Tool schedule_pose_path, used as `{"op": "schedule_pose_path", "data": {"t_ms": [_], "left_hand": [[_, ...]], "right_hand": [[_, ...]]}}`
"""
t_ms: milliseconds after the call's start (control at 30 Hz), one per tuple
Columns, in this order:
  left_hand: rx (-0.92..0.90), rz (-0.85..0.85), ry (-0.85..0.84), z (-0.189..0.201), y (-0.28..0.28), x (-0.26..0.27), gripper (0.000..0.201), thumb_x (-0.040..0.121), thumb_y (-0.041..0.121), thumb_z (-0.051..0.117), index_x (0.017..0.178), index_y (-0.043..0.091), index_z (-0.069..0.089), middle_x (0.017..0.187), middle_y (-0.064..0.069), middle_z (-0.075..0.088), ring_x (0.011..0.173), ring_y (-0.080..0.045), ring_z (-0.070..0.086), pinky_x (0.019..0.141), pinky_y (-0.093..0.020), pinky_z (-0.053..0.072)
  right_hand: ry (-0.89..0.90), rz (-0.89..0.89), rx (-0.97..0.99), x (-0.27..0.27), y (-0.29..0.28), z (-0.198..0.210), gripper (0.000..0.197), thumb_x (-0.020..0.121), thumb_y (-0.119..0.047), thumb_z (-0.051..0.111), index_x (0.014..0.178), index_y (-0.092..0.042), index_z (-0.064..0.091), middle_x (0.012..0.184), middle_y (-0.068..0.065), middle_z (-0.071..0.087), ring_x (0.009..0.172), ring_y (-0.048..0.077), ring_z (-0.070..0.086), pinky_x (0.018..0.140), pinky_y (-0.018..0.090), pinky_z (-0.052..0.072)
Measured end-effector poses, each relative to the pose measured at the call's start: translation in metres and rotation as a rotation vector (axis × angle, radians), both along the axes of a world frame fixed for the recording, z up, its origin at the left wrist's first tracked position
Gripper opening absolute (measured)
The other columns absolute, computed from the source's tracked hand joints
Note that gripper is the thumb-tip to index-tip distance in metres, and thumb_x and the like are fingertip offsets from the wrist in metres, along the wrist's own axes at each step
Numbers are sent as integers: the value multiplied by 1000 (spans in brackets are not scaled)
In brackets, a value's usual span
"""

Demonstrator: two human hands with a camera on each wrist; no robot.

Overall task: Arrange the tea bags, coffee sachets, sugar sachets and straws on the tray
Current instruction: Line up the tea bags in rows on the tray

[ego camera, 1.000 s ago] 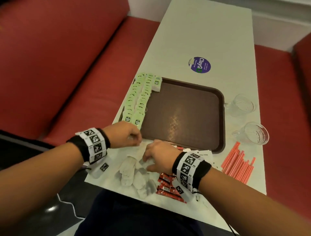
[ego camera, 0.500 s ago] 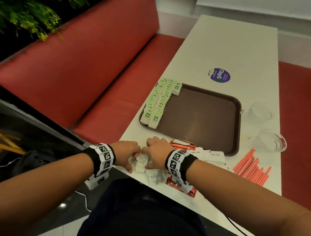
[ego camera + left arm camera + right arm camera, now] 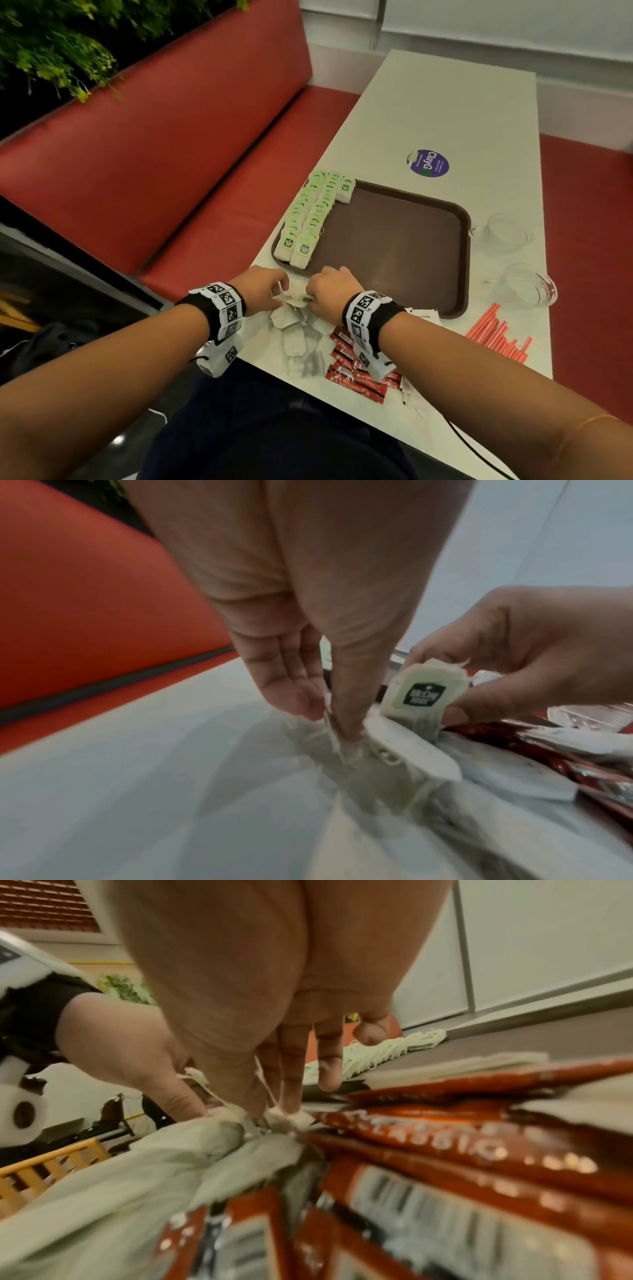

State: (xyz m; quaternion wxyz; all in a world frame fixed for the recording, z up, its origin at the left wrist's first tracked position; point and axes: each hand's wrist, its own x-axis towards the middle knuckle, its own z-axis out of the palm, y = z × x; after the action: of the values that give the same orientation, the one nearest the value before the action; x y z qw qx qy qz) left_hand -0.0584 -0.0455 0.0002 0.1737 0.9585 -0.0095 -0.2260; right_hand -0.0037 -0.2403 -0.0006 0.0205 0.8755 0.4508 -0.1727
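A brown tray (image 3: 394, 253) lies on the white table, with two rows of green-tagged tea bags (image 3: 308, 219) along its left side. Just in front of the tray is a pile of loose tea bags (image 3: 294, 339). Both hands work over the pile. My left hand (image 3: 329, 721) pinches a tea bag (image 3: 342, 745) in the pile between thumb and fingers. My right hand (image 3: 435, 688) pinches another tea bag by its green tag (image 3: 423, 695), raised slightly. Red coffee sachets (image 3: 356, 377) lie under my right wrist. White sugar sachets (image 3: 424, 313) and red straws (image 3: 496, 332) lie to the right.
Two clear glass cups (image 3: 507, 233) (image 3: 524, 287) stand right of the tray. A purple sticker (image 3: 428, 162) marks the table beyond it. A red bench (image 3: 171, 154) runs along the left. The table's front edge is just below the piles.
Both hands have stayed at the loose tea bag pile. The right hand now holds a green-tagged tea bag slightly raised. The head view has tilted up and back.
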Motion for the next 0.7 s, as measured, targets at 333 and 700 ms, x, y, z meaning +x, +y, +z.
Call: {"op": "schedule_pose_path", "data": {"t_ms": [333, 700], "left_hand": [[-37, -57, -14, 37, 13, 41, 26, 89, 21, 64, 110, 34, 71, 88, 14, 68, 81, -6, 60, 73, -18, 42], [-219, -72, -196, 47, -1, 97, 9, 87, 36, 73, 91, 28, 71, 79, 15, 60, 69, 5, 51, 64, -19, 34]], "right_hand": [[276, -287, 421, 21, 1, 14, 28, 86, -17, 55, 67, -20, 35, 66, -1, 44, 69, 27, 49, 63, 35, 42], [380, -521, 632, 46, 2, 2, 27, 86, -33, 65, 103, -19, 50, 87, -2, 59, 75, 19, 58, 66, 36, 49]]}}
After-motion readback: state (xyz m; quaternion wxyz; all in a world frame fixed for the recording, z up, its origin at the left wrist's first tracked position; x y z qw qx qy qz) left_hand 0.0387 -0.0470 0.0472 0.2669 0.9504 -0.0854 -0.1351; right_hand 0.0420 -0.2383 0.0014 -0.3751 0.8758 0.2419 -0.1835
